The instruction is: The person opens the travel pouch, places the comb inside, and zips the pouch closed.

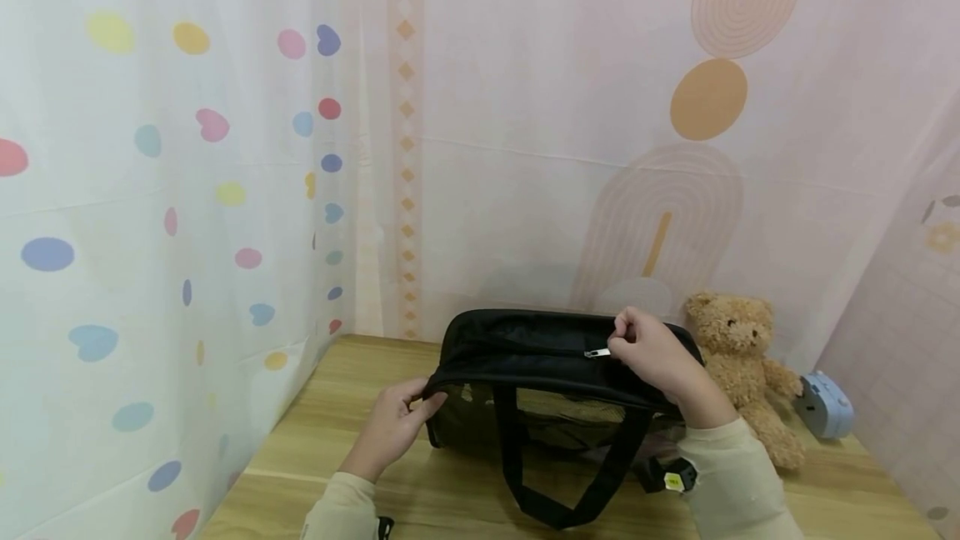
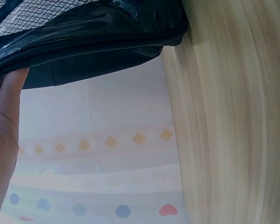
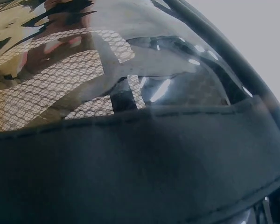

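A black bag point(image 1: 517, 327) with a clear plastic front and mesh inside stands on the table in the head view. My left hand point(image 1: 393, 423) grips its upper left corner, thumb in front. The left wrist view shows part of that hand point(image 2: 5, 116) at the bag's edge point(image 2: 98, 49). Over the bag's top, my right hand point(image 1: 656, 361) pinches the metal zipper pull point(image 1: 597, 353), right of the middle. A black carrying strap point(image 1: 551, 508) hangs down in front. In the right wrist view the strap point(image 3: 130, 163) crosses the clear front, and the hand is out of sight.
A brown teddy bear point(image 1: 738, 348) sits right behind the bag, close to my right forearm. Beside it stands a light blue box-like object point(image 1: 825, 407). The wooden table point(image 1: 300, 473) meets patterned curtains point(image 1: 510, 190) at the back and left.
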The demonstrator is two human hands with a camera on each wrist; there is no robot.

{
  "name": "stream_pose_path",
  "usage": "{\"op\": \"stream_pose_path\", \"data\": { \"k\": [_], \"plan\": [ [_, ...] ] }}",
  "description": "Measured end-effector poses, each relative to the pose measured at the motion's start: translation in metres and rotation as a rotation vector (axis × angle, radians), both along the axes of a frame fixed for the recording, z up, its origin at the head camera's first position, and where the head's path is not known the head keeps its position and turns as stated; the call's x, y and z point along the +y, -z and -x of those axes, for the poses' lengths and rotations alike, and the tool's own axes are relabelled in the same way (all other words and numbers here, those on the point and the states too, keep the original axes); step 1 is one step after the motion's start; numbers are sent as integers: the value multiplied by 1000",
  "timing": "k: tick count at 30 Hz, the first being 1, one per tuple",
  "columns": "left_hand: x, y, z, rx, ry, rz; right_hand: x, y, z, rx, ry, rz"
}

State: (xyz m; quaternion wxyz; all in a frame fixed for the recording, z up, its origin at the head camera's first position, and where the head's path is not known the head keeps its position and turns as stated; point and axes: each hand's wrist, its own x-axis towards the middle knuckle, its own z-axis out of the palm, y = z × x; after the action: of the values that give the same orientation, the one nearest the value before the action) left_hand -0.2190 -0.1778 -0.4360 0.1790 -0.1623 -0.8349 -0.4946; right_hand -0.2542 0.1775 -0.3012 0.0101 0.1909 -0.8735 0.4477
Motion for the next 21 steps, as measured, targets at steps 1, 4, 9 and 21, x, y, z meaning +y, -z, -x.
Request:
{"op": "stream_pose_path", "data": {
  "k": [1, 4, 9, 21],
  "plan": [
    [0, 0, 0, -2, -1, 0, 1, 0, 0, -3, 1, 4],
    [0, 0, 0, -7, -3, 0, 5, 1, 0, -21, 1, 27],
    [0, 0, 0, -6, 11, -5, 10, 1, -1, -30, -3, 41],
    [0, 0, -1, -13, 16, -23, 18, 1, 0, -73, -23, 98]
  ]
}}
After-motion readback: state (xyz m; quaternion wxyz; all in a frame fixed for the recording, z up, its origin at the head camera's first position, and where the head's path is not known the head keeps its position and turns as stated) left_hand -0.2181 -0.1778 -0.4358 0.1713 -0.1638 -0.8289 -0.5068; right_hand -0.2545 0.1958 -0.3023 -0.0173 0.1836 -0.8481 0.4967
